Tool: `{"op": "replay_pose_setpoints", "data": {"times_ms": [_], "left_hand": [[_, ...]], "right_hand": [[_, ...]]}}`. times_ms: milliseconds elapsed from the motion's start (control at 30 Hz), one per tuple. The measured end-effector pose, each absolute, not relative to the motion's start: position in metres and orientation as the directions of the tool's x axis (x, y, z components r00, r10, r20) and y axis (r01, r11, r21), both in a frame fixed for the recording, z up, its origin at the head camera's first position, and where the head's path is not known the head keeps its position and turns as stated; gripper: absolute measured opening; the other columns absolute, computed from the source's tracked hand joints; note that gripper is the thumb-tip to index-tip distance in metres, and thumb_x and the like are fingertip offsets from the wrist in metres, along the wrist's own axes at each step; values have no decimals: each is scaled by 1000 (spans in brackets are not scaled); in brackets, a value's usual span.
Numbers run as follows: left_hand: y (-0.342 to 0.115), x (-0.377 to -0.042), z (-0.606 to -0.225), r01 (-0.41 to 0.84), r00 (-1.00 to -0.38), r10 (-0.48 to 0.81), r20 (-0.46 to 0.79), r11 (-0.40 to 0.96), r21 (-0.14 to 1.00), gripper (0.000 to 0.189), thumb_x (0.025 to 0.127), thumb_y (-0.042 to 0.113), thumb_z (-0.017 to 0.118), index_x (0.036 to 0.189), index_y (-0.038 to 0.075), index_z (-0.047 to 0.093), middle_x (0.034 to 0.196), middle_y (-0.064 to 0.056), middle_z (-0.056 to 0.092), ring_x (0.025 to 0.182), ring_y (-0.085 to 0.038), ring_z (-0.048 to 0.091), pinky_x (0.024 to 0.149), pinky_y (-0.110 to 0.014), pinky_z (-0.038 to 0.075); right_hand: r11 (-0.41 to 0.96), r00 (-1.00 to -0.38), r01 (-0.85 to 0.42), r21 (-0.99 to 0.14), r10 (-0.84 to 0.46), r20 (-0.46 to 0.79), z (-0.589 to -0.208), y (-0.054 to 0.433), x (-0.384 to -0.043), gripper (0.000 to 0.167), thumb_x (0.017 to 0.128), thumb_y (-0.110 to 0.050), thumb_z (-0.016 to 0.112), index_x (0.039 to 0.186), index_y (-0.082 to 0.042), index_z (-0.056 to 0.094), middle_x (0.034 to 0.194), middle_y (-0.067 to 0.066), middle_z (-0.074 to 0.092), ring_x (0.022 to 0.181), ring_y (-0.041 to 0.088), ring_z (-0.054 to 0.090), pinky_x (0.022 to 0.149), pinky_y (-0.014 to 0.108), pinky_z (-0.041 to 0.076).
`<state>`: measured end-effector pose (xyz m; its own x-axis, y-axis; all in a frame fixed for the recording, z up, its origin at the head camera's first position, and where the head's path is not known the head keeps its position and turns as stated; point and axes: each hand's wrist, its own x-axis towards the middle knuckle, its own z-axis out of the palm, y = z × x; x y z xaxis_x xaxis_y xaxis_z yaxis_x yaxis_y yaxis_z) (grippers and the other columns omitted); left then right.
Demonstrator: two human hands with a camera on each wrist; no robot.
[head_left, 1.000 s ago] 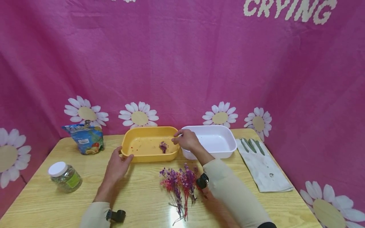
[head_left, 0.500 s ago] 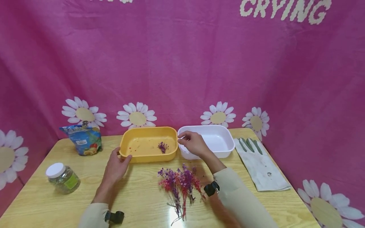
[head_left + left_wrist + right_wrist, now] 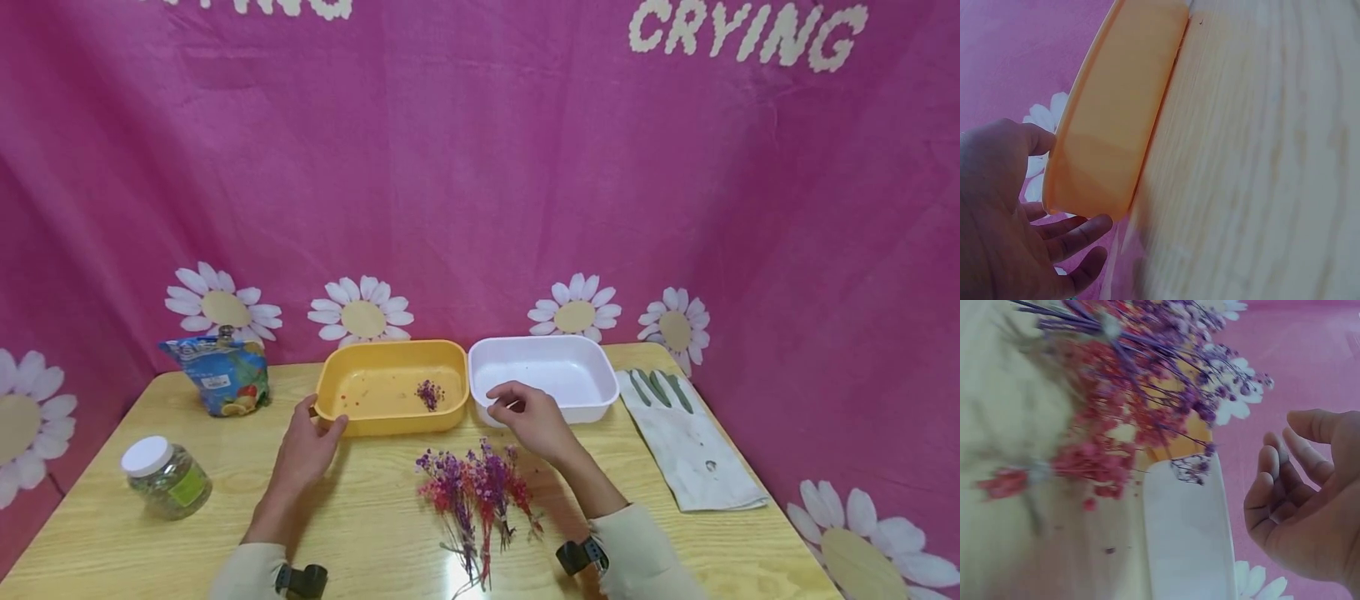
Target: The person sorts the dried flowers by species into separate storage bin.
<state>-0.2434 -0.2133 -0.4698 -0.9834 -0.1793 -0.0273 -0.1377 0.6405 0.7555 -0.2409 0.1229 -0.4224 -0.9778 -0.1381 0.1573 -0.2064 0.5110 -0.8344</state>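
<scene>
My left hand (image 3: 306,450) holds the near left corner of a yellow plastic tub (image 3: 393,427), thumb on the rim and fingers around its end. Inside the tub lies a small purple sprig of dried flowers (image 3: 430,395) with a few loose bits. My right hand (image 3: 536,423), fingers loosely curled with nothing between them, is over the front edge of a white tub (image 3: 573,379). Several bundles of dried flowers (image 3: 491,483), purple and red with stems toward me, lie on the table below it. In the right wrist view the flower bundles (image 3: 1147,381) appear beside the hand.
On the left stand a clear jar (image 3: 168,483) with a white lid and a blue pouch (image 3: 228,375). A pale folded cloth (image 3: 697,458) with several green pods (image 3: 660,387) lies on the right. A pink curtain (image 3: 465,167) hangs behind the table.
My right hand has moved from above the yellow tub's right end back and rightward to the white tub's front. The left hand keeps its hold on the yellow tub.
</scene>
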Motion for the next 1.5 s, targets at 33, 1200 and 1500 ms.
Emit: {"op": "replay_pose_setpoints", "data": {"times_ms": [33,1200,1500], "left_hand": [[-213,-243,-470,-137,-983,-180,-26,640,756,79,97,40,52,153,1,13,138,-26,44,115,-35,55,97,-51,42],[-215,-246,-472,-102,-983,-181,9,594,798,74,97,33,54,151,0,16,144,-28,39,120,-37,54,100,-50,43],[-214,-245,-470,-113,-984,-178,-15,555,824,78,96,35,57,152,1,14,147,-27,36,127,-39,49,104,-50,43]], "right_hand": [[503,-978,-205,-840,-135,158,-424,123,-237,17,88,-16,69,105,-11,70,83,-2,66,73,11,58,62,26,46],[518,-970,-129,-845,-245,-1,-462,150,-160,20,83,-14,73,99,-11,61,87,1,62,74,12,57,63,22,49],[588,-955,-137,-797,-293,-52,-466,152,-160,32,77,-18,79,99,-11,57,85,-2,63,75,12,57,66,23,46]]}}
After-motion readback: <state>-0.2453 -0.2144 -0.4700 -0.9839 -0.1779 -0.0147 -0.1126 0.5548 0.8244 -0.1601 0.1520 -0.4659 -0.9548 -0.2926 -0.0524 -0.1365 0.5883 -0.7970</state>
